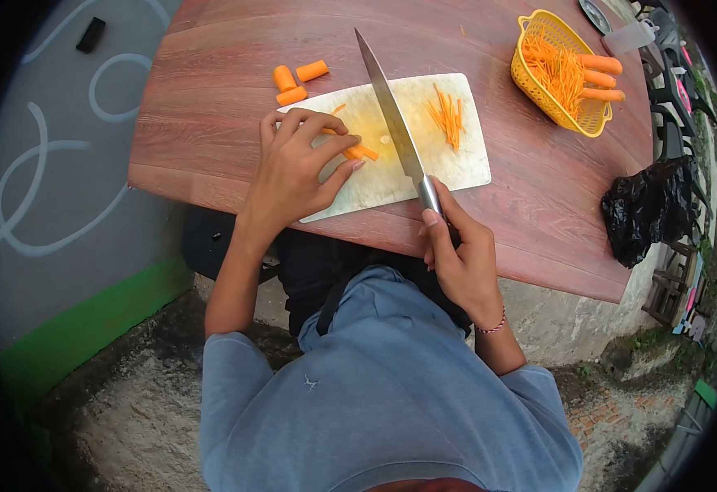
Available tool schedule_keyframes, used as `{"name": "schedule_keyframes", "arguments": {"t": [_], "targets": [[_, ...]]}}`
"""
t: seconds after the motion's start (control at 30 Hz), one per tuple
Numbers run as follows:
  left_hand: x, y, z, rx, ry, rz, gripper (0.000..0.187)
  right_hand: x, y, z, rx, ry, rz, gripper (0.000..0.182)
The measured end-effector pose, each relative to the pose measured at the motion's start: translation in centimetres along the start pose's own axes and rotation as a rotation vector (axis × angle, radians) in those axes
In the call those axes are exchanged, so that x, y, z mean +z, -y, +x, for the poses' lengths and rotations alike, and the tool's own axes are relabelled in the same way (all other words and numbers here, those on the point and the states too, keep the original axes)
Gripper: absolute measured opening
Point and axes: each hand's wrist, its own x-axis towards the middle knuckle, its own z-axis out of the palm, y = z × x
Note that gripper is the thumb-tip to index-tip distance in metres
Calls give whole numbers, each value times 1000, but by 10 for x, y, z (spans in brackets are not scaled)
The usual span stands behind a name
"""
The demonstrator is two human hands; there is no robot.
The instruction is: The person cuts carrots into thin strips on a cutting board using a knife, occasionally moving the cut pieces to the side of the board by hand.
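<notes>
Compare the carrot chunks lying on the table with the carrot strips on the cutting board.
The carrot chunks are thick, short cylinders; the carrot strips are thin slivers. The chunks lie apart on the bare table; the strips are piled on the cutting board. Both are orange.

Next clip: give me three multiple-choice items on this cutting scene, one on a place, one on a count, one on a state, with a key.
1. Where do the cut carrot sticks lie?
A. on the board's far right part
B. on the floor
C. under the bag

2. How many carrot chunks lie on the table beyond the board?
A. one
B. three
C. six

3. What is the right hand doing?
A. resting open
B. gripping the knife
C. lifting the basket

Key: 1 A, the sticks sit on the board near its far right; 2 B, three pieces show by the board's corner; 3 B, fingers wrap the handle while the left hand pins a carrot piece.
</notes>
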Motion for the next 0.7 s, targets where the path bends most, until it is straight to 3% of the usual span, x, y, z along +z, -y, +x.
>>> {"name": "schedule_keyframes", "arguments": {"t": [0.33,0.53,0.7], "targets": [[-6,-14,22,-31,247,34,16,-20,1,19,25,-74,13,49],[-5,-15,32,30,276,-10,8,-19,1,17,-6,-92,-29,48],[-2,-18,36,77,316,33,11,-21,-4,17,-26,-84,-74,46]]}}
